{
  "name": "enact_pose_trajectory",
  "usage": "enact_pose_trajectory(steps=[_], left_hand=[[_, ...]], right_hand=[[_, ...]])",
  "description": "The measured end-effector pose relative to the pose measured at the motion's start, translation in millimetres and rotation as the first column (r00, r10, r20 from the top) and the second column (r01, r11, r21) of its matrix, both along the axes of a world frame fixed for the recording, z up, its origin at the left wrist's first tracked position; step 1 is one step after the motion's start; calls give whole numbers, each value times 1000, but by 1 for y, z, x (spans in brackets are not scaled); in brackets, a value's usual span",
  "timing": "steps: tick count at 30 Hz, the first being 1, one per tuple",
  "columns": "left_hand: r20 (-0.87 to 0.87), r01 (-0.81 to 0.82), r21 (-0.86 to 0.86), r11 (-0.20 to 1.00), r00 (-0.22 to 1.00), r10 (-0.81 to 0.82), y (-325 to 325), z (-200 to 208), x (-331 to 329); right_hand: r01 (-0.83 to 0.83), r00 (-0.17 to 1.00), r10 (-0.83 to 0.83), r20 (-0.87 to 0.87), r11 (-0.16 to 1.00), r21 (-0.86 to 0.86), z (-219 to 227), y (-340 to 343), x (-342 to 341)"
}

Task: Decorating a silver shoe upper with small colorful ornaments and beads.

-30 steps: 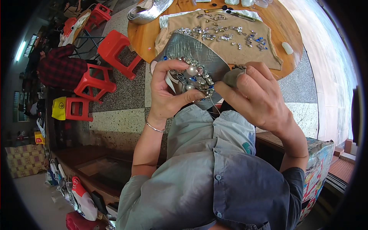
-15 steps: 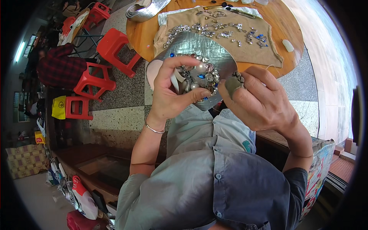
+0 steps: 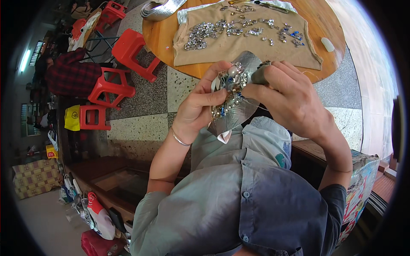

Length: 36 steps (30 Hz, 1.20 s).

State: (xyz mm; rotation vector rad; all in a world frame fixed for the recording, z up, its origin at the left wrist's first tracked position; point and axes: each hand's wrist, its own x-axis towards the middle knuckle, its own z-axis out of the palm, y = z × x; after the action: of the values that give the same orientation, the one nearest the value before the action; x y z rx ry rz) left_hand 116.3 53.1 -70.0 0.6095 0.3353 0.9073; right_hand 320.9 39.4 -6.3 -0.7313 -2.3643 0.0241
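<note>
My left hand (image 3: 198, 102) is closed on a bent silver piece (image 3: 247, 109) with a pale underside, its thumb pressing near a cluster of clear and blue rhinestones and pearly beads (image 3: 232, 81). Right beside the cluster, my right hand (image 3: 292, 96) has its fingers curled round a rounded grey-green object (image 3: 259, 76), whose kind I cannot make out. A thin thread shows by the right hand; any needle is hidden. Beyond both hands, loose rhinestones (image 3: 203, 36) lie on a tan cloth (image 3: 213, 56).
The cloth covers part of a round wooden table (image 3: 158, 36). A silver roll (image 3: 160, 10), a dark-tipped tool (image 3: 273, 7) and a white oval piece (image 3: 327, 44) are on the table. Red stools (image 3: 128, 47) and a seated person in a plaid shirt (image 3: 74, 81) are at left.
The silver piece has turned from facing up to edge-on, with its pointed end now hanging lower. Both hands stay closed and close together, the right slightly nearer the beads.
</note>
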Motion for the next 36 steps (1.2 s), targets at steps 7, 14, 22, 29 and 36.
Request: enact_pose_trajectory(steps=[7, 14, 22, 29, 36], left_hand=[[118, 91, -109, 990, 990, -78, 5, -6, 17], [121, 61, -99, 993, 991, -49, 5, -14, 28], [128, 89, 14, 996, 988, -90, 8, -22, 24], [120, 91, -16, 996, 989, -88, 7, -23, 19], [95, 69, 41, 997, 993, -72, 11, -28, 17]], right_hand=[[23, 999, -25, -40, 999, -38, -7, 3, 10], [47, 999, -47, -19, 998, -33, -9, 3, 19], [30, 999, -33, -24, 995, -99, -9, 1, 19], [2, 993, -24, -113, 982, -189, -13, 2, 13], [-7, 990, -26, -139, 972, -236, -19, 2, 11]])
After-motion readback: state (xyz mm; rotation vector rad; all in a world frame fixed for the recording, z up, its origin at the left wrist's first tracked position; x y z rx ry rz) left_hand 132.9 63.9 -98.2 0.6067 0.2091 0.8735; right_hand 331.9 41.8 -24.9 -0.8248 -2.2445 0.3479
